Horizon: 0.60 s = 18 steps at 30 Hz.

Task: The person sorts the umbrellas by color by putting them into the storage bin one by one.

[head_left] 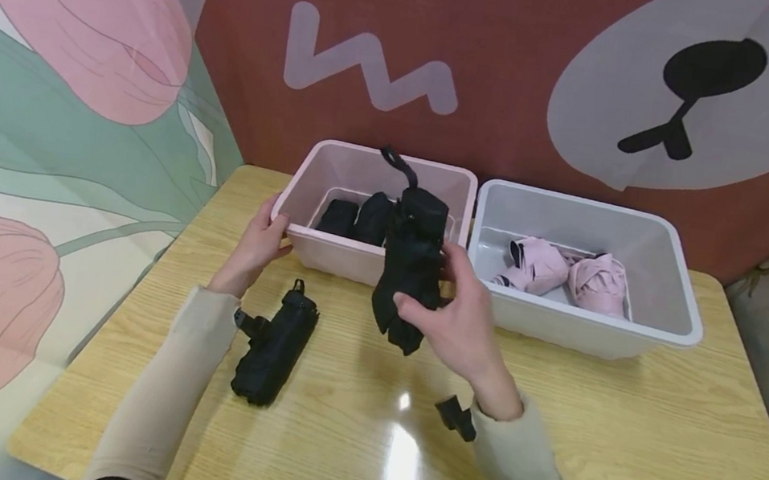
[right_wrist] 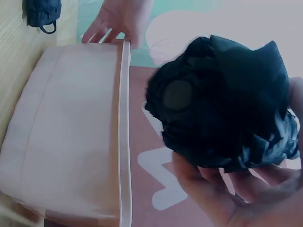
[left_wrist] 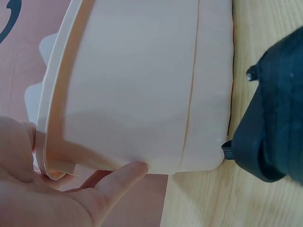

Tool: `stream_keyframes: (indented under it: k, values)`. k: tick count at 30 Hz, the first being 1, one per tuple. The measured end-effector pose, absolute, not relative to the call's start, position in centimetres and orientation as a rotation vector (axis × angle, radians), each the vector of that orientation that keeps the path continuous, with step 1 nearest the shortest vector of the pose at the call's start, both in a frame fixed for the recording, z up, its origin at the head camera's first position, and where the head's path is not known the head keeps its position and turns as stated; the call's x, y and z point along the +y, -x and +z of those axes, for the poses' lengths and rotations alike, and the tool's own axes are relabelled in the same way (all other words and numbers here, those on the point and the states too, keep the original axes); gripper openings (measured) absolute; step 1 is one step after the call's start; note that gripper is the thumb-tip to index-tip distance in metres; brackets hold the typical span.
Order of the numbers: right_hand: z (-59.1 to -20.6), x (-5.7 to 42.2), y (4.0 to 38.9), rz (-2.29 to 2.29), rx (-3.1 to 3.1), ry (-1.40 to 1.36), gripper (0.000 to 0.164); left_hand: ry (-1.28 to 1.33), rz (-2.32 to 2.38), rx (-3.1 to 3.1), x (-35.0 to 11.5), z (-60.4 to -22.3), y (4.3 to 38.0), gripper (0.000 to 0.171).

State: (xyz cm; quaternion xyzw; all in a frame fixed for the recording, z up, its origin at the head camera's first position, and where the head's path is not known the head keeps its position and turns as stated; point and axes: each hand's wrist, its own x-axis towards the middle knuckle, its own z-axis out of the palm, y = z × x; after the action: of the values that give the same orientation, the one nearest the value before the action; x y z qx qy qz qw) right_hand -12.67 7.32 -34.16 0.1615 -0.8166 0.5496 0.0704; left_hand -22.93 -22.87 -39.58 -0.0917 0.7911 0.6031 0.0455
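My right hand [head_left: 471,328] grips a folded black umbrella [head_left: 413,256] upright above the front edge of the pink bin [head_left: 332,253]. Its wrist loop points up, and the right wrist view shows its bunched cloth [right_wrist: 222,104] from one end. At the bin's left front corner, my left hand [head_left: 255,247] holds the rim, thumb on top and fingers against the outside wall. Inside that bin lie black folded umbrellas [head_left: 373,218], partly hidden by the held one. Another black folded umbrella [head_left: 277,347] lies on the table beside my left wrist.
A grey-white bin [head_left: 584,327] stands right of the pink one, with pink folded umbrellas [head_left: 598,283] inside. Both bins are at the back of the wooden table [head_left: 620,441], against a printed wall cloth [head_left: 510,62]. A camera mount [head_left: 454,417] sticks out from my right wrist.
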Motion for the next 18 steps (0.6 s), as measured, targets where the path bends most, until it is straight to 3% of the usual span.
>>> stream_keyframes:
  k: [10, 18]
  values:
    - [-34.5, 8.2, 14.4, 1.733, -2.199, -0.342, 0.070, 0.290, 1.823, 2.405, -22.8, -39.4, 22.8, 0.056]
    - [-34.2, 9.3, 15.8, 1.814, -2.131, -0.258, 0.061, 0.285, 1.831, 2.386, -22.5, -38.5, 22.3, 0.057]
